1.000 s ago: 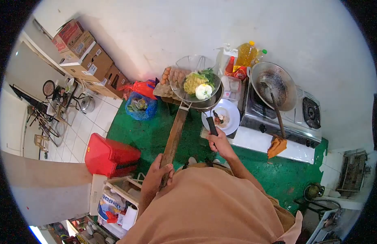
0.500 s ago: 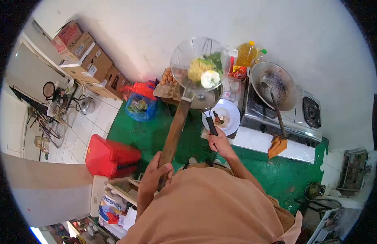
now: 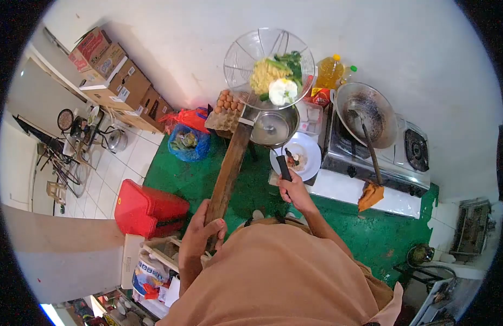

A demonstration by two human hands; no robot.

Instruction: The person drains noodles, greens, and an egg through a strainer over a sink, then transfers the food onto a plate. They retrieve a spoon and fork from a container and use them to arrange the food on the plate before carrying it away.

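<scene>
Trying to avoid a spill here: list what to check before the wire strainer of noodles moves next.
1. Left hand closed around the long wooden handle of the round wire strainer: ok.
2. Yellow noodles, green leaves and white egg all sit inside the strainer: ok.
3. Strainer has stopped dripping: cannot tell.
4. Right hand grips the black-handled utensil, its tip at the round white plate: ok.
5. Plate has bare room beside its few food bits: ok.
6. Handle clear of the tray of brown eggs: cannot tell; they overlap in the view.
</scene>
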